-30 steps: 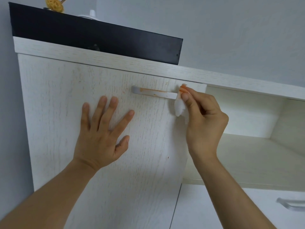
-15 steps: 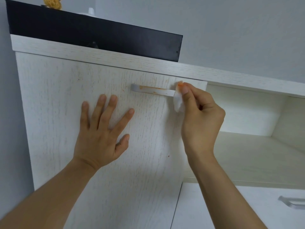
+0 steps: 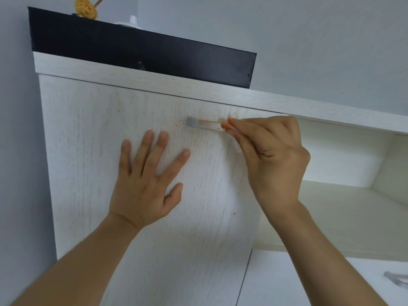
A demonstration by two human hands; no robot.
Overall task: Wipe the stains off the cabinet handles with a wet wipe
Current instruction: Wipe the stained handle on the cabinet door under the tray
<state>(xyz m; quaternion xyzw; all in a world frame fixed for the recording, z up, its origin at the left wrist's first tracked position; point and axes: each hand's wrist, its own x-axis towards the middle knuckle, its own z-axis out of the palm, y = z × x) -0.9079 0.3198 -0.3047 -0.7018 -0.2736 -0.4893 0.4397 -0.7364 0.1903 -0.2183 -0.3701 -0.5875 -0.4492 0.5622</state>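
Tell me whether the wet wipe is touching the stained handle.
Touching. In the head view, the right hand presses the wet wipe onto the stained handle at its right end, no gap visible.

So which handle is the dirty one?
Find the tall white cabinet door under the black box. Near its top edge sits a short silver handle. Unlike the clean handle at the bottom right, it is smeared orange.

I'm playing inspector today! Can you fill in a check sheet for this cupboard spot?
Surface: white wood-grain cabinet door, faint orange smears.
Job's things: handle with orange stain; wet wipe on its right end.
Clutter: black box on top; second handle lower right.
Grippers: left hand flat on door; right hand pinches wipe.
Cables: nothing seen.
Surroundings: grey wall, open shelf.
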